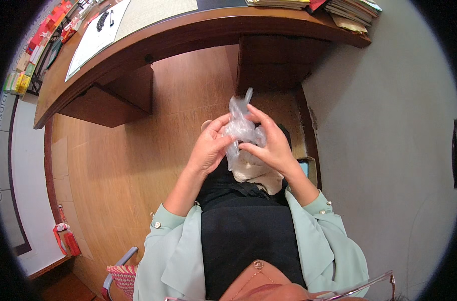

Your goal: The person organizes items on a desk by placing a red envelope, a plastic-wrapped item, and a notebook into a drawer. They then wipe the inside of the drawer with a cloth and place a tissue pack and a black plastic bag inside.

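Note:
Above my lap, a crumpled clear plastic bag [240, 126] is between my two hands. My left hand [209, 146] pinches its left side between thumb and fingers. Curved around the bag's right side is my right hand [269, 141], thumb and fingers spread; whether it grips the plastic I cannot tell. Part of the bag hangs below my left fingertips, and a thin strip sticks up at the top. A cream cloth [256, 175] lies on my dark-clothed lap beneath the hands.
A wooden desk [198, 26] curves across the front, bearing papers [96, 37] at left and stacked folders [350, 13] at right. A grey wall [379, 131] rises on the right. Beside my right forearm is a box [314, 175] with a phone-like object. A chair armrest [125, 259] stands lower left.

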Motion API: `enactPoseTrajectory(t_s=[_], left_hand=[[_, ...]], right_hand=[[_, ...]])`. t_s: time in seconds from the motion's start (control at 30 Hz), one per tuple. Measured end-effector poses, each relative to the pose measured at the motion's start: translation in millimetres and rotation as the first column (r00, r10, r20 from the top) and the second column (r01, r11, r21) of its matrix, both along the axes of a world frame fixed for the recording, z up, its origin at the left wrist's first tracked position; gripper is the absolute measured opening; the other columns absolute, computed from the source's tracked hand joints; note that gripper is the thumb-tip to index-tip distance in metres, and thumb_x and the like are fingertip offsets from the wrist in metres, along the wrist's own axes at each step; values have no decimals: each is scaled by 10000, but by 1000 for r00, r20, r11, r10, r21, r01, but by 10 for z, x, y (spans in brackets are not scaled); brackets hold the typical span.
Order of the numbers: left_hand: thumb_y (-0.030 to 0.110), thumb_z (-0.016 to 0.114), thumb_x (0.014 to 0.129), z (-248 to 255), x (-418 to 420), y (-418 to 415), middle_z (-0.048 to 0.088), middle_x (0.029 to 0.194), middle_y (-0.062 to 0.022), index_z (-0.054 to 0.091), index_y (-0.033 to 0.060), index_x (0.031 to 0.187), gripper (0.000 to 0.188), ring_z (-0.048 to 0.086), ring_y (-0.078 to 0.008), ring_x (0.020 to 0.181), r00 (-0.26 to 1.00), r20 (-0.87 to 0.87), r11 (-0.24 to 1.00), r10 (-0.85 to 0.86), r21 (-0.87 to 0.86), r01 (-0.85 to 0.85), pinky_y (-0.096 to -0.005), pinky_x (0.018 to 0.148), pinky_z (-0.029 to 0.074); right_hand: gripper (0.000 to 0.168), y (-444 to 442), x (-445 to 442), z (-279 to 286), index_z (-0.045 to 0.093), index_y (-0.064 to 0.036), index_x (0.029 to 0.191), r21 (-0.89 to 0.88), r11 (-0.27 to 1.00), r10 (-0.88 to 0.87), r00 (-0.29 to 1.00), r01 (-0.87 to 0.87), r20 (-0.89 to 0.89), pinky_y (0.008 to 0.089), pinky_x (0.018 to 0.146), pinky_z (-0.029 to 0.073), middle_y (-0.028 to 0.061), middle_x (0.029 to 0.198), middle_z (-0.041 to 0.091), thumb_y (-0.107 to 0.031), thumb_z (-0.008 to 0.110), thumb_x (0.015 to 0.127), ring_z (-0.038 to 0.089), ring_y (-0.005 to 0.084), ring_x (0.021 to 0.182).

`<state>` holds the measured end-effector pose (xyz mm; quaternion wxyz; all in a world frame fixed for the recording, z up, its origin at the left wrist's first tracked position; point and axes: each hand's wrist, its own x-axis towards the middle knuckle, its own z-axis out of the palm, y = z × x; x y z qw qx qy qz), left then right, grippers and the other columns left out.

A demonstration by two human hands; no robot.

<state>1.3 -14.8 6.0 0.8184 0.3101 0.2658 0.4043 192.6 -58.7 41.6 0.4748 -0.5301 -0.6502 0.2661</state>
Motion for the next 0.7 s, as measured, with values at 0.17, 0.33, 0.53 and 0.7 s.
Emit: enactPoseTrajectory(t_s=[0.17, 0.33, 0.53, 0.7], left_hand=[[-21, 616, 885, 113, -60, -7, 667, 1158, -125, 549, -59, 1322, 444, 669, -194, 1020, 980, -191, 991, -58, 106, 79, -316, 932, 525], [46, 644, 936, 3, -143, 65, 702, 966, -99, 633, -53, 1181, 264, 571, -85, 642, 936, -318, 987, 149, 109, -120, -213, 549, 469], [153, 550, 1022, -18, -230, 153, 666, 1072, -129, 596, -42, 1213, 277, 626, -147, 839, 921, -89, 925, 380, 8, -381, -262, 715, 528], [586, 353, 1026, 240, -34, 59, 473, 1450, -206, 397, 2, 1474, 738, 456, -316, 1356, 982, 167, 995, 83, 36, -90, -473, 1124, 386]], right_hand=[[329, 36, 282, -292, 637, -37, 1221, -250, 968, -6, 985, -38, -170, 283, 871, 495, 47, 1079, 684, -69, 668, 896, 634, 141, 958], [162, 54, 376, -331, 679, -12, 1067, -365, 931, -214, 782, -18, -586, 284, 788, 517, 65, 1000, 702, -116, 657, 945, 641, 121, 877], [229, 77, 473, -287, 671, 1, 1081, -465, 871, -314, 548, -159, -775, 302, 789, 540, 80, 982, 700, -183, 673, 946, 669, 163, 868], [280, 81, 408, -248, 631, 2, 1154, -508, 817, -323, 513, -272, -795, 300, 791, 549, 94, 1026, 691, -193, 664, 955, 669, 162, 893]])
